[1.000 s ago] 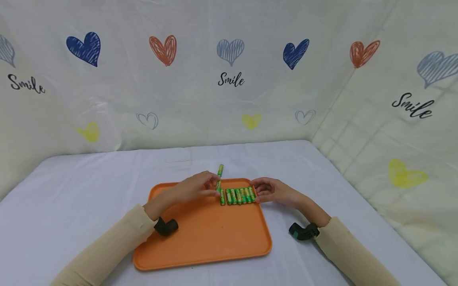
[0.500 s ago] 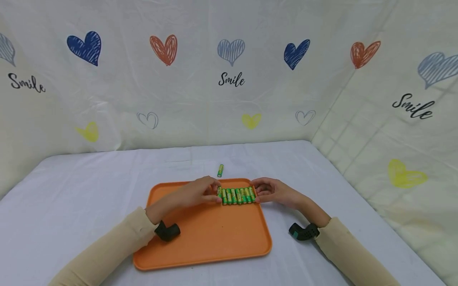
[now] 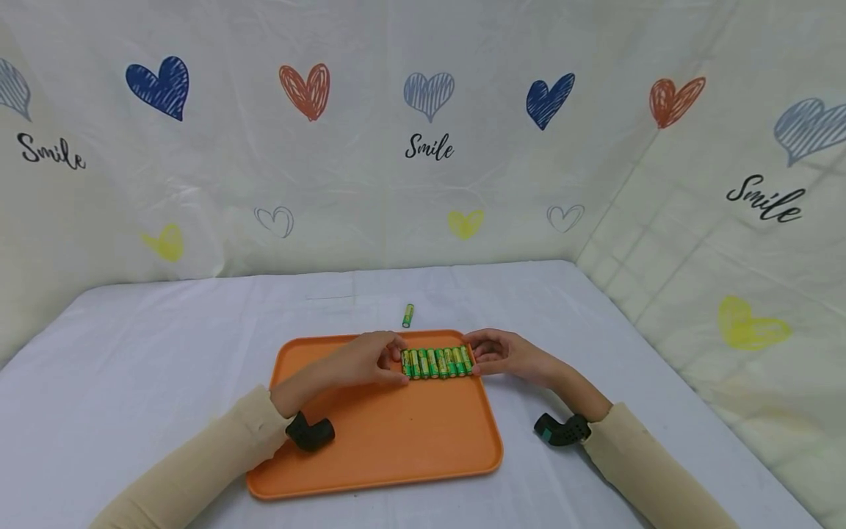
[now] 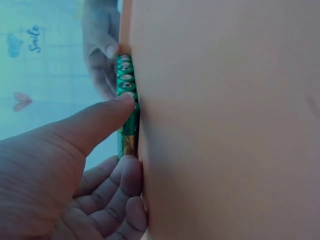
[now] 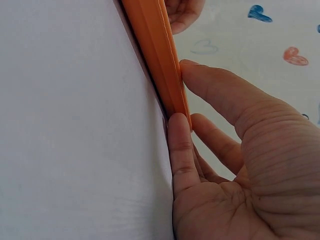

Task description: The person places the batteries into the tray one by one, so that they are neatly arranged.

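A row of several green-and-yellow batteries [image 3: 438, 363] lies side by side in the orange tray [image 3: 390, 441], near its far right corner. At the row's left end my left hand [image 3: 366, 358] pinches the end battery [image 4: 129, 142]. In the left wrist view its thumb lies over the near end and the fingertips are at the side. My right hand [image 3: 500, 353] holds the tray's right rim, the thumb on its edge and a finger along the outer wall [image 5: 160, 60]. One loose battery [image 3: 408, 316] lies on the cloth beyond the tray.
White cloth covers the table [image 3: 595, 353]. A printed curtain [image 3: 370, 184] with hearts stands behind and along the right side. Each wrist bears a black camera; the left one [image 3: 311, 432] is above the tray's left part.
My left hand has drawn a battery from near the tray's far rim down against the row's left end, closing the gap there. The right hand has stayed at the rim.
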Tool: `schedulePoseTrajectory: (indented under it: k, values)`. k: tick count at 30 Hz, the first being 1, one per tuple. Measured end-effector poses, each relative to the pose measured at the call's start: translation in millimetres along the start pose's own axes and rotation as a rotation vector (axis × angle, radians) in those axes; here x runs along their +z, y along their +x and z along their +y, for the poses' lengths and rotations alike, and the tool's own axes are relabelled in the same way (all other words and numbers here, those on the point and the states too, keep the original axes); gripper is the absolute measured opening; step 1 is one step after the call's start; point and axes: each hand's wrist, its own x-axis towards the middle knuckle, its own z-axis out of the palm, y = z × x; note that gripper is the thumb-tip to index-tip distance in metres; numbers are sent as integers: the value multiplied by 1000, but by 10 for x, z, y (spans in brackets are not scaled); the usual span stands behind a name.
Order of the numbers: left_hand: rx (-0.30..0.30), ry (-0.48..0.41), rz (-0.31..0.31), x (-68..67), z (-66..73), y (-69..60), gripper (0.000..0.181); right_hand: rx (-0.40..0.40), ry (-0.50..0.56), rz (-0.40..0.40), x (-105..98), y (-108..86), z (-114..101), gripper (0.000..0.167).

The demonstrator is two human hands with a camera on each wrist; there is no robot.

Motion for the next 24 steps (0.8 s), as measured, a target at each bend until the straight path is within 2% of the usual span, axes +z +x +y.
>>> schedulePoseTrajectory:
  k: [7, 14, 19, 24]
  values:
    - [6, -9, 0, -6, 11, 0, 55, 0, -2, 2, -6, -2, 7, 64]
    - [23, -27, -27, -38, 6, -20, 62, -3, -5, 1, -5, 4, 14, 63]
    - [29, -71, -28, -60, 1, -17, 67, 3, 2, 2, -5, 2, 13, 62]
    - [35, -94, -27, -77, 9, -20, 62, -1, 11, -3, -6, 9, 18, 62]
